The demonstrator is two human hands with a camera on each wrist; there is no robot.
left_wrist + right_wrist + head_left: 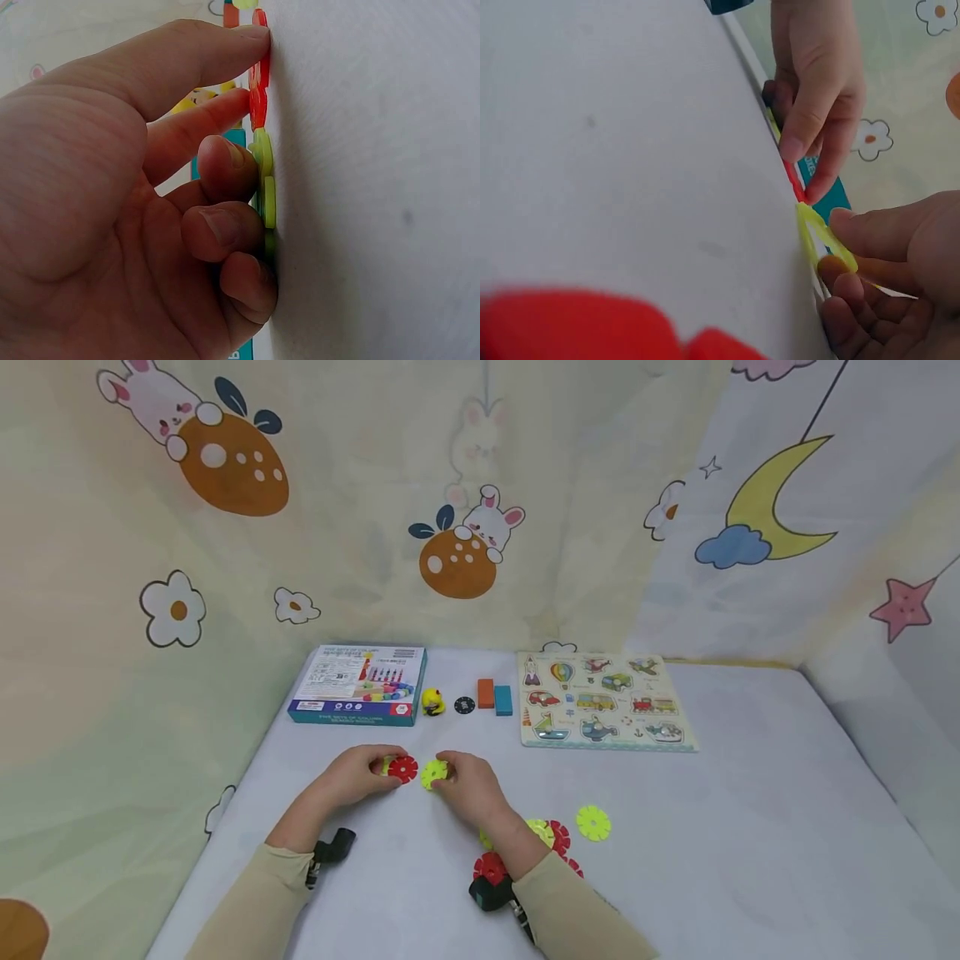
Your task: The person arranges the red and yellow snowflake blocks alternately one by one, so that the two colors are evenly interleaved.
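My left hand (362,774) grips a red notched disc (403,769) between thumb and forefinger, low over the white tabletop. A yellow-green disc (264,154) adjoins the red one under the other fingers of that hand, partly hidden. To the right, my right hand (471,785) pinches a yellow-green notched disc (432,773) by its edge. In the right wrist view this disc (814,229) is tilted, its far edge close to the red disc (793,180); whether they touch or interlock I cannot tell.
Several red and yellow discs (540,832) lie partly under my right forearm, with a yellow-green disc (593,823) beside them. Behind stand a flat box (360,685), a small yellow toy (432,702), a black round chip (464,705), orange (486,693) and blue blocks (503,701), and a vehicle puzzle board (607,702).
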